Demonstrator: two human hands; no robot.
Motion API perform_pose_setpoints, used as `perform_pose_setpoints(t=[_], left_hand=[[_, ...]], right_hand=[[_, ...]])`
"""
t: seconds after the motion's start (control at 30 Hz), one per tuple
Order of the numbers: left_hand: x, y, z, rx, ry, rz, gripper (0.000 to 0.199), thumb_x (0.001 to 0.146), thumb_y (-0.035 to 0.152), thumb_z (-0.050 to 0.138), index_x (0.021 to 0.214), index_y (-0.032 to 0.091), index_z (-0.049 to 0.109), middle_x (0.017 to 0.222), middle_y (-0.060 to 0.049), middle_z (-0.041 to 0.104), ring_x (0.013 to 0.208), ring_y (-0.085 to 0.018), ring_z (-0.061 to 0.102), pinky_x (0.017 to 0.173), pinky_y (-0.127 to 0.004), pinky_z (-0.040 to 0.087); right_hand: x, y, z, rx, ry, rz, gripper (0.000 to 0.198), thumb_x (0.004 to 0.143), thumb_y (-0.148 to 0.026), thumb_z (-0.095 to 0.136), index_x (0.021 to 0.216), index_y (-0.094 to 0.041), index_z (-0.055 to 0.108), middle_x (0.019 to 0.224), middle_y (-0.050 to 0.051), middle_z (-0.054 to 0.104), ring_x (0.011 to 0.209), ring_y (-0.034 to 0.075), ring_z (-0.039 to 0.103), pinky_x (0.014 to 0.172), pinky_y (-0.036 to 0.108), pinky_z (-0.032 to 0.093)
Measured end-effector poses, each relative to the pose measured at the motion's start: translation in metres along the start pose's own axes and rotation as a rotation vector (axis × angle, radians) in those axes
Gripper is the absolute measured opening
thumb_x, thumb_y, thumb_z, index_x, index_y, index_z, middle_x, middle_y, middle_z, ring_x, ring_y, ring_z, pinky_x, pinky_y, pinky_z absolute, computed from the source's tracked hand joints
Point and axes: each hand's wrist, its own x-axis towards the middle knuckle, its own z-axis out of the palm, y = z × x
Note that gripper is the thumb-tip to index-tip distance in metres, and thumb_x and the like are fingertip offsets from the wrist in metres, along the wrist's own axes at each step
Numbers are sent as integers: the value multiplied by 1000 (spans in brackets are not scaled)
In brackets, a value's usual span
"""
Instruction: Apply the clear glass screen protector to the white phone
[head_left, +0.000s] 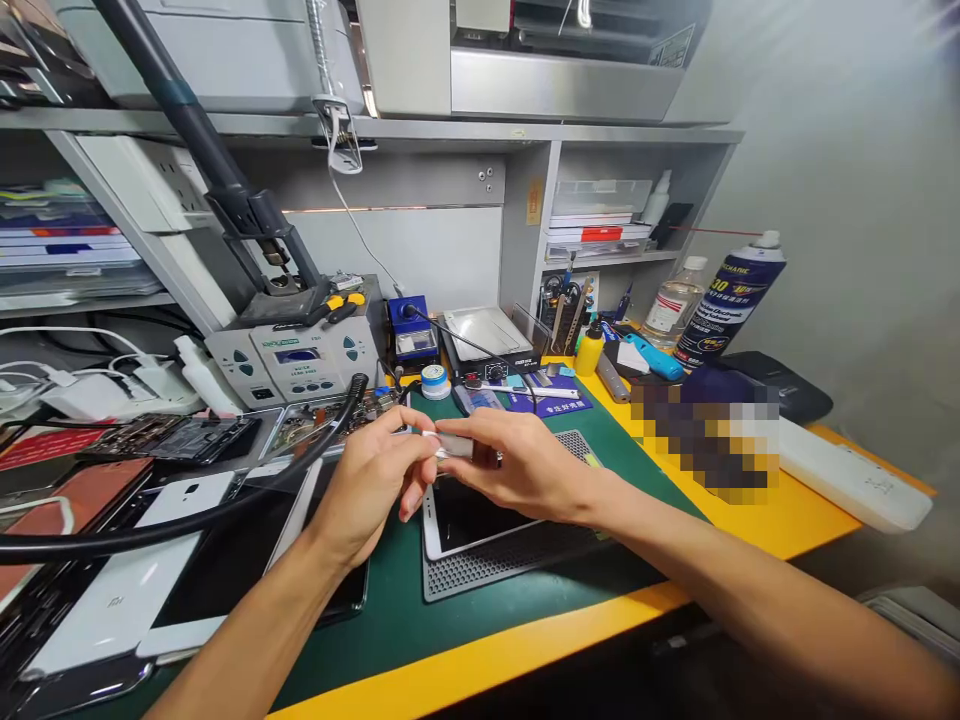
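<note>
Above a white-framed phone, both hands meet around a small pale, partly see-through cylinder; its exact kind is too small to tell. My right hand grips its body between thumb and fingers. At the white left end of the cylinder, my left hand pinches with thumb and forefinger, the other fingers curled below. The phone lies screen up on a grey perforated pad, its upper part hidden by my right hand. Under the pad is a green mat.
Several phones and a white phone back lie at left, crossed by a black hose. Behind stand a grey rework station and a small round jar. At right are a yellow bottle, a spray can and a long white case.
</note>
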Motion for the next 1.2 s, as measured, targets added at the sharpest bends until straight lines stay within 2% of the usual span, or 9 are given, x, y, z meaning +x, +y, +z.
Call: perform_pose_setpoints(t=[0.1,0.3,0.4,0.6,0.67,0.8,0.97,1.1,1.2], left_hand=[[0,0,0,-11,-13,-19,19,77,28,69,88,20,55,54,6,58,36,-7,38,33,-17,32],[0,1,-1,-66,-27,-75,16,77,24,65,84,21,51,52,4,59,34,-8,37,33,-18,34],[1,1,-1,-100,-45,-101,15,75,23,65,80,21,51,47,4,55,32,-7,33,32,-18,33],[4,-2,-6,-149,-48,-110,9,73,20,61,80,19,55,47,4,55,32,-8,33,32,-20,34],[4,-3,-7,-167,-48,-110,9,73,20,61,81,19,56,47,3,54,32,-8,34,32,-20,35],[3,-2,-7,-199,-36,-93,8,73,20,62,79,18,56,49,2,55,33,-10,36,33,-22,34],[4,5,-13,-230,158,33,11,70,17,63,78,19,55,51,4,55,37,-9,39,36,-21,34],[6,8,-17,-248,230,83,13,69,18,66,78,19,58,52,5,54,40,-9,39,36,-21,34],[7,8,-17,-239,243,95,14,67,18,68,78,18,60,53,5,54,40,-9,40,36,-21,34]], right_hand=[[0,2,2,-39,36,-39,21,98,-22,58,114,-15,71,84,6,71,70,15,60,66,26,47],[1,2,8,-159,-56,-19,36,92,-23,67,127,-14,63,91,6,67,67,14,59,62,26,46],[1,4,12,-222,-8,-56,26,95,-20,62,121,-16,65,88,5,67,70,15,60,65,27,46],[3,5,12,-109,62,-126,26,99,-20,56,123,-19,68,92,7,71,74,16,63,66,28,49],[5,3,10,-6,62,-118,22,99,-21,58,115,-19,72,95,8,73,78,16,65,68,28,51],[11,-2,0,217,7,102,15,95,-25,66,93,-16,78,84,5,74,74,15,64,68,29,51],[17,19,-29,430,-12,548,29,81,-43,80,82,-14,78,69,4,69,59,14,59,55,27,48],[18,38,-43,401,-60,665,26,75,-39,82,71,-14,76,75,5,71,59,11,55,54,26,45],[17,41,-40,373,-169,669,25,76,-38,80,79,-13,80,79,5,73,62,11,54,54,25,44]])
